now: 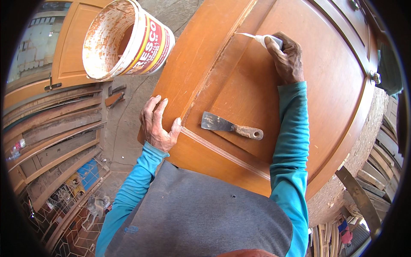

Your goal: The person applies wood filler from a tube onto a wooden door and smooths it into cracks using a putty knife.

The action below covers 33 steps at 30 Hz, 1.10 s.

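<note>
A varnished wooden door (261, 77) with recessed panels lies flat in front of me. In my right hand (286, 60) is a small white glue bottle (264, 40) with a long thin nozzle, tilted so its tip points left at the groove beside the panel moulding. My left hand (159, 125) rests with fingers spread on the door's left edge, holding nothing; its thumb lies near a pale strip of moulding (222, 152). Between my arms a putty knife (231, 125) with a stained steel blade and worn wooden handle lies on the panel.
A white bucket (169, 43), smeared with orange-brown filler inside, stands beyond the door's left side. Stacked boards (60, 124) and another wooden door (79, 43) are at the left. A round metal knob (375, 77) sticks up at the right; more planks (379, 165) lie beyond it.
</note>
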Available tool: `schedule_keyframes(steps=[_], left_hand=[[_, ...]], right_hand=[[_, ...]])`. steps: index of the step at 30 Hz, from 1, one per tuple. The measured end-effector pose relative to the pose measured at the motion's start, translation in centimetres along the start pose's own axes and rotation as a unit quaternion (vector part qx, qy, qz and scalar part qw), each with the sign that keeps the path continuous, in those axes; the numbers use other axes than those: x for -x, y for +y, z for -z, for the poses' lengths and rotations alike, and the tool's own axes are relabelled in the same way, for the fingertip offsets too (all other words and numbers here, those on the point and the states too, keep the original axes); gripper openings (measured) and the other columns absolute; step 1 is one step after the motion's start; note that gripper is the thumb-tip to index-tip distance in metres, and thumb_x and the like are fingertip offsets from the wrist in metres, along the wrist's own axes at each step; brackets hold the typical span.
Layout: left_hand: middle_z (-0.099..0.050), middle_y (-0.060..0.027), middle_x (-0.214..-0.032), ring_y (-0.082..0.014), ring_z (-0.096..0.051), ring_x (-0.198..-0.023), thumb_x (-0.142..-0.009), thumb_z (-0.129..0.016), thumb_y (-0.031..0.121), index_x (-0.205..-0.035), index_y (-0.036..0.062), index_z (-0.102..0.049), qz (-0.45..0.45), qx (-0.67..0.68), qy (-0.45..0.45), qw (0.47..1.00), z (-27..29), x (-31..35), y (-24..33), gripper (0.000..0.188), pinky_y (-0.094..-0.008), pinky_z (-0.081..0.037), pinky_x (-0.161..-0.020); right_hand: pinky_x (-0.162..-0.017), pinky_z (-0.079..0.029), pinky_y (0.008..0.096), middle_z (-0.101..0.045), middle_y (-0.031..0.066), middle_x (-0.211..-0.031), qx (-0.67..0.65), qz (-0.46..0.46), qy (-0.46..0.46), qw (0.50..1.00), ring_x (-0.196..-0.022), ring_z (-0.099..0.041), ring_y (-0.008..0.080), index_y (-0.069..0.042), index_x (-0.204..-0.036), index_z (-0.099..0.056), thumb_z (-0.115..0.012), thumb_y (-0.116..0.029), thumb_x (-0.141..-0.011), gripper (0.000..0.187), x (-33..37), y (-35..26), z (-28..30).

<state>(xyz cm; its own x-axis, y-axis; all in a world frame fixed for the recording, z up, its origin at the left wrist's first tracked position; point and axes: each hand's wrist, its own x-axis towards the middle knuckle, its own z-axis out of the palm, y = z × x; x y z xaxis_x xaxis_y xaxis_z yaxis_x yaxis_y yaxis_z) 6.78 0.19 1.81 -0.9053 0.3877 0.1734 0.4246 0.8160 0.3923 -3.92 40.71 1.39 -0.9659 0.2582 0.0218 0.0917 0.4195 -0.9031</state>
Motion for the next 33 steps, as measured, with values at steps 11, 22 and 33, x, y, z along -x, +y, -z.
schedule_keyframes(steps=[11,22,33], left_hand=[[-0.051,-0.0217,-0.151,-0.0445,-0.047,-0.142,-0.085,-0.079,0.025,-0.145,0.0005,-0.058,0.010,0.006,0.000,1.000,-0.2,0.0,0.0,0.069,-0.0581,-0.036,-0.120],[-0.051,-0.0238,-0.151,-0.0445,-0.048,-0.141,-0.086,-0.076,0.021,-0.145,-0.0012,-0.057,-0.006,0.010,-0.001,1.000,-0.1,-0.1,0.4,0.066,-0.0565,-0.038,-0.119],[-0.052,-0.0225,-0.149,-0.0443,-0.048,-0.141,-0.086,-0.079,0.021,-0.146,0.0010,-0.057,-0.011,0.013,0.009,1.000,-0.5,0.2,0.1,0.067,-0.0568,-0.037,-0.119]], right_hand=[[-0.073,-0.054,0.0385,-0.069,0.0120,-0.079,0.046,-0.004,0.143,0.989,-0.076,-0.066,0.0212,0.000,-0.101,-0.075,-0.070,-0.042,-0.096,0.042,-2.2,1.0,-0.2],[-0.074,-0.053,0.0365,-0.072,0.0083,-0.084,0.006,-0.014,0.157,0.987,-0.080,-0.067,0.0187,0.001,-0.102,-0.077,-0.070,-0.040,-0.096,0.041,-2.9,1.3,0.4],[-0.092,-0.049,0.0321,-0.070,0.0033,-0.106,-0.188,-0.021,0.138,0.972,-0.097,-0.060,0.0125,-0.005,-0.117,-0.075,-0.080,-0.017,-0.096,0.025,6.0,0.6,3.4]])
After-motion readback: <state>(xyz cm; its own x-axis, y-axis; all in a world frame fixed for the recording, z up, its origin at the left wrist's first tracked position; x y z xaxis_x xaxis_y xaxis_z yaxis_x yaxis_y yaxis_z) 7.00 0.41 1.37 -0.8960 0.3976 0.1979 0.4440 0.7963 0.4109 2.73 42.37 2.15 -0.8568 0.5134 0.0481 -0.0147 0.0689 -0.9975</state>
